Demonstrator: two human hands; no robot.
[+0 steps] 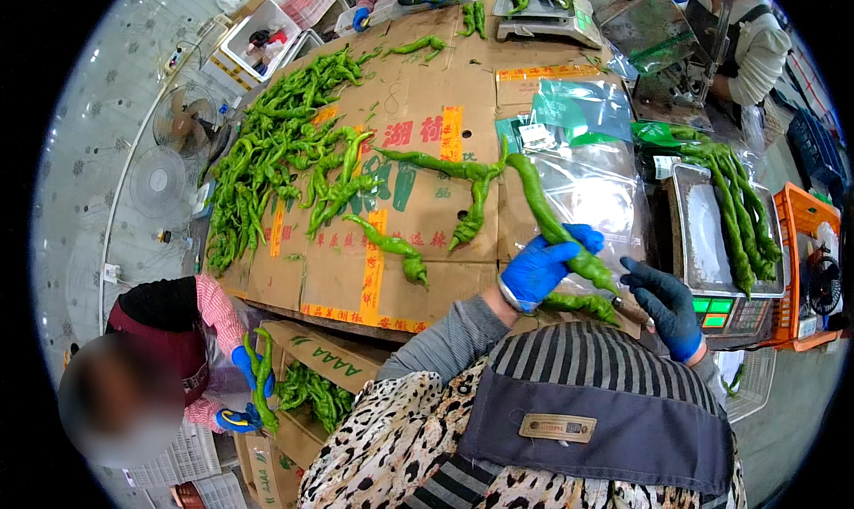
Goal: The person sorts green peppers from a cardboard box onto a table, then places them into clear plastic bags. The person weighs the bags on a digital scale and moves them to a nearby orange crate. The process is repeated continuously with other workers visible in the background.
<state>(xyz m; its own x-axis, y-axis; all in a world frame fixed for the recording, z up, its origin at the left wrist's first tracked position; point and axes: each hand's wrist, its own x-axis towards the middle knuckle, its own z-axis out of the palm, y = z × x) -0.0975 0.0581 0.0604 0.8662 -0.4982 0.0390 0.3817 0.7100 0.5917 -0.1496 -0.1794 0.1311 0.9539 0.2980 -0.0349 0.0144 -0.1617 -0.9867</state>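
Observation:
My left hand (548, 263), in a blue glove, is closed around a long green pepper (544, 205) that points up and away over the cardboard. My right hand (664, 309), in a dark glove with a blue cuff, is beside the pepper's lower end with its fingers apart; a small object, too small to name, shows between it and the pepper. Another green pepper (580, 303) lies just below my left hand. Clear plastic bags with green print (584, 169) lie beyond. Single peppers (393, 245) lie to the left, near a large heap of green peppers (287, 135).
At right, a digital scale (700, 242) bears bagged peppers (734, 209), beside an orange crate (790, 262). Another scale (554, 22) stands at the far edge. A co-worker (217, 322) at lower left holds peppers above a cardboard box (320, 355); others work at the far side.

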